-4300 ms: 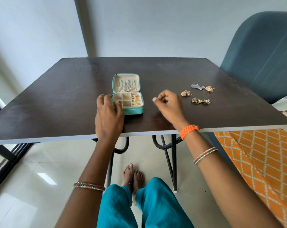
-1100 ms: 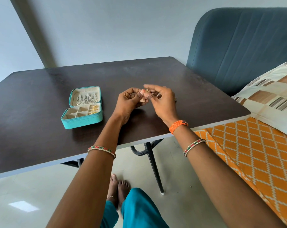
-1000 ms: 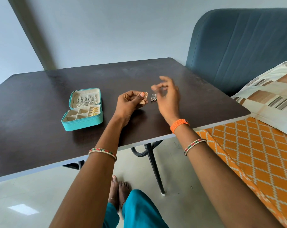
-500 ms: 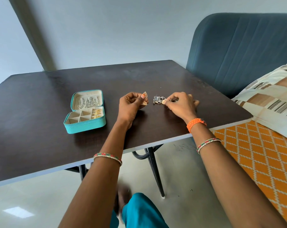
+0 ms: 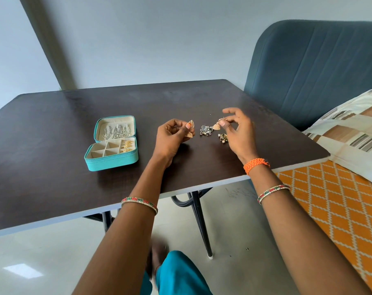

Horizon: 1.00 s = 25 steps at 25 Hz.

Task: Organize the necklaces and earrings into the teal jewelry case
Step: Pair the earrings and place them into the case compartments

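On the dark worktop [image 5: 53,177] the teal jewelry case [image 5: 111,143] lies open, well left of both hands, each grip pinched on a gold earring, left hand [image 5: 173,136] and right hand [image 5: 237,133], so a light pinch could drop one in carrying.

around my table [image 5: 53,145]
the dark wooden top sits on black metal legs [image 5: 201,220] over a pale glossy tiled floor [image 5: 42,262]. to my right a teal-blue padded headboard [image 5: 319,71] rises behind a patchwork pillow [image 5: 351,133] lying on an orange sheet with a white diamond lattice [image 5: 334,209]. a grey-blue wall [image 5: 159,39] stands behind.
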Each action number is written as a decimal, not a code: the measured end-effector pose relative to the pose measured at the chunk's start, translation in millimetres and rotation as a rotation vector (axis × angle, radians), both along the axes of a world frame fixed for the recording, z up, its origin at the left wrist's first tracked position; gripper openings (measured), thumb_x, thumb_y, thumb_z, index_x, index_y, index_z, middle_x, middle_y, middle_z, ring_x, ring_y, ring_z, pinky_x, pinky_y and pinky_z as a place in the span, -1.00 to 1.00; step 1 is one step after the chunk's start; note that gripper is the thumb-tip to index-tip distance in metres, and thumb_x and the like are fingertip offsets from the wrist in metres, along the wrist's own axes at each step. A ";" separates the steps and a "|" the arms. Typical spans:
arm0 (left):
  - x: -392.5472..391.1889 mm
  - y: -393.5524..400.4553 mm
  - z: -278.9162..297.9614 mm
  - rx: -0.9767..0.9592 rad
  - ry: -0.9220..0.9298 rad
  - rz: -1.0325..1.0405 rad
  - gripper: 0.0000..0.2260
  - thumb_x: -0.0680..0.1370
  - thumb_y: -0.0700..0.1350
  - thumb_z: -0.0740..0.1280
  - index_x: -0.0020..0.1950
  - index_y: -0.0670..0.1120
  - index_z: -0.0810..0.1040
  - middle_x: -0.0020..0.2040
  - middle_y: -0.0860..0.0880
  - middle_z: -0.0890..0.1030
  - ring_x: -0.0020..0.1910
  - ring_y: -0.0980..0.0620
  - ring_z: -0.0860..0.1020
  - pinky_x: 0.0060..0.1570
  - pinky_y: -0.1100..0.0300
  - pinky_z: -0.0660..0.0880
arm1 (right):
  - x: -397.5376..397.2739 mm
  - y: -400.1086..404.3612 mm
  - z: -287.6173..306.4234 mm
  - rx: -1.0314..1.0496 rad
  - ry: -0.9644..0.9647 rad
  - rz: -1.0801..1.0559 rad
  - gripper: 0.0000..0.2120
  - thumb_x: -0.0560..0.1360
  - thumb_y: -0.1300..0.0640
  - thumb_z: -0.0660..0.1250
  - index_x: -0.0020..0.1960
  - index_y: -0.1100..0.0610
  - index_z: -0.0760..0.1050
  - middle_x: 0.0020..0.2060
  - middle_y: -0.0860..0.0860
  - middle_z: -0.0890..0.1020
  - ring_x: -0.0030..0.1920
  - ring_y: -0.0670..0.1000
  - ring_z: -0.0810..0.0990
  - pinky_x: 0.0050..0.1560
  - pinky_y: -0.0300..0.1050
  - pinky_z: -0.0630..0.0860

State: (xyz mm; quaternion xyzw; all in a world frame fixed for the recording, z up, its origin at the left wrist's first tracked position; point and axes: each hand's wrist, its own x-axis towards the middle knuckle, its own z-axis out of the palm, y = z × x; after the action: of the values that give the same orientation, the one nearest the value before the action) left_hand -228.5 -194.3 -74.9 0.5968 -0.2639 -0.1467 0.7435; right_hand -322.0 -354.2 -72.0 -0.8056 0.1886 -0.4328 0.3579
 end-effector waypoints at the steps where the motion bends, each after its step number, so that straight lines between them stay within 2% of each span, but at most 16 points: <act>1: -0.3 -0.1 -0.6 0.000 -0.005 0.001 -0.92 0.55 -0.25 0.32 -0.14 -0.15 0.54 -0.29 -0.01 0.65 -0.28 0.12 0.62 -0.16 0.29 0.57 | -0.4 0.7 0.6 -0.001 -0.020 0.022 -0.91 0.46 0.20 0.39 -0.04 0.11 0.58 -0.15 -0.10 0.63 -0.06 -0.08 0.60 0.05 -0.24 0.50; 4: -2.4 1.3 0.4 -0.005 -0.014 0.004 -0.92 0.55 -0.25 0.32 -0.14 -0.16 0.54 -0.28 -0.02 0.65 -0.28 0.13 0.62 -0.17 0.30 0.57 | -2.4 6.2 1.5 -0.037 -0.050 0.069 -0.93 0.43 0.25 0.41 -0.10 0.14 0.57 -0.18 0.02 0.65 -0.18 -0.13 0.58 -0.15 -0.40 0.47; 7: -8.5 6.7 2.3 -0.012 -0.018 0.009 -0.94 0.55 -0.26 0.31 -0.12 -0.16 0.53 -0.23 -0.08 0.63 -0.29 0.15 0.61 -0.17 0.30 0.56 | -2.2 12.8 3.1 -0.071 -0.027 0.112 -0.93 0.45 0.31 0.37 -0.10 0.18 0.58 -0.20 0.03 0.64 -0.22 -0.22 0.52 -0.17 -0.52 0.39; 9: -14.7 11.2 2.5 -0.007 -0.029 0.008 -0.93 0.55 -0.27 0.31 -0.12 -0.16 0.54 -0.23 -0.09 0.62 -0.29 0.14 0.61 -0.16 0.29 0.56 | -1.7 20.2 4.3 -0.048 -0.022 0.161 -0.91 0.47 0.32 0.34 -0.08 0.17 0.57 -0.21 -0.01 0.62 -0.21 -0.21 0.53 -0.16 -0.50 0.41; 13: -25.5 23.0 5.6 -0.040 0.002 0.028 -0.90 0.54 -0.27 0.33 -0.15 -0.12 0.56 -0.24 -0.05 0.62 -0.24 0.08 0.56 -0.13 0.26 0.54 | 7.3 44.7 5.2 0.124 -0.056 0.295 -0.87 0.51 0.32 0.30 -0.06 0.12 0.53 -0.23 -0.12 0.58 -0.22 -0.24 0.54 -0.16 -0.35 0.49; 16: -32.2 31.7 4.6 -0.068 -0.005 0.055 -0.90 0.54 -0.29 0.32 -0.15 -0.13 0.56 -0.23 -0.09 0.59 -0.26 0.10 0.55 -0.13 0.27 0.53 | 13.7 61.9 2.6 0.146 -0.036 0.348 -0.86 0.51 0.32 0.28 -0.06 0.10 0.51 -0.21 -0.09 0.59 -0.16 -0.10 0.57 -0.11 -0.25 0.51; 21: -37.4 42.6 1.6 -0.088 0.018 0.095 -0.94 0.53 -0.27 0.33 -0.12 -0.17 0.56 -0.19 -0.12 0.60 -0.21 0.05 0.57 -0.09 0.23 0.55 | 10.7 79.5 -2.3 0.253 -0.053 0.408 -0.83 0.51 0.33 0.30 -0.09 0.07 0.52 -0.19 0.00 0.62 -0.18 -0.10 0.58 -0.15 -0.27 0.51; 25: -41.5 53.5 0.9 -0.113 0.054 0.185 -0.93 0.52 -0.26 0.35 -0.15 -0.15 0.58 -0.24 -0.06 0.62 -0.29 0.16 0.58 -0.14 0.27 0.54 | 10.9 90.8 5.2 0.286 -0.032 0.442 -0.85 0.49 0.34 0.34 -0.13 0.10 0.50 -0.25 0.00 0.59 -0.22 -0.11 0.58 -0.22 -0.31 0.53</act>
State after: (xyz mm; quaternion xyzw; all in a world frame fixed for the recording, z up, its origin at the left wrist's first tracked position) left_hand -270.0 -140.8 -74.0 0.5717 -0.1953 -0.0785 0.7930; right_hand -311.0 -263.4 -66.8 -0.7615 0.0618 -0.3258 0.5569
